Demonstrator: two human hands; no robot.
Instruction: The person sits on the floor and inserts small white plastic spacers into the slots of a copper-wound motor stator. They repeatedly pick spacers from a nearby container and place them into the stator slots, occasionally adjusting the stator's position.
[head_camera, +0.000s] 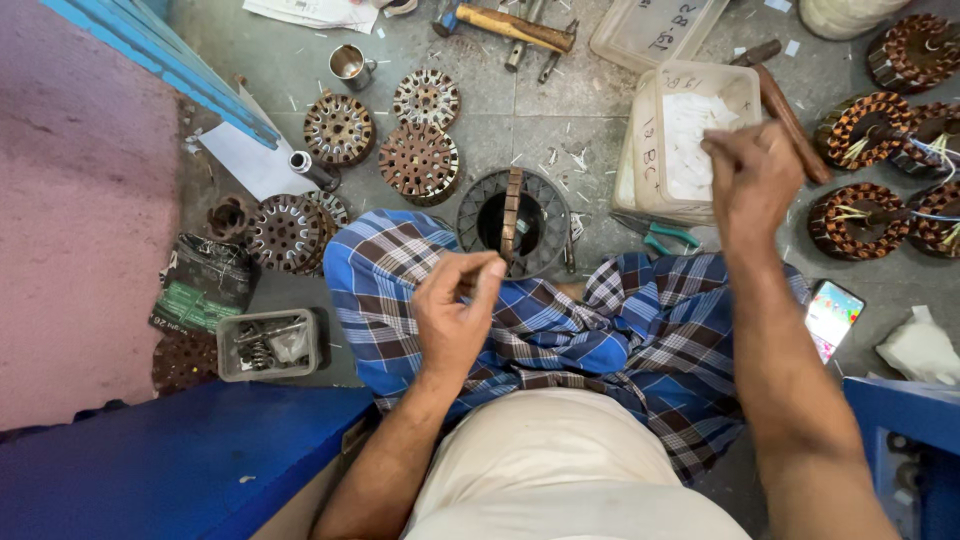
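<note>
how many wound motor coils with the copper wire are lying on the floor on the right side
5: one at the top right corner, two beside it lower, two nearest the right hand, at and. More may lie outside the frame.

A blue, white and brown checked cloth (560, 320) is draped over the lap. Copper-orange wire is wound on dark coils (860, 128) at the far right. Rusty brown slotted discs (418, 162) are spread on grey floor (560, 110); green-handled pliers (660, 236) are seen nearby.
</note>
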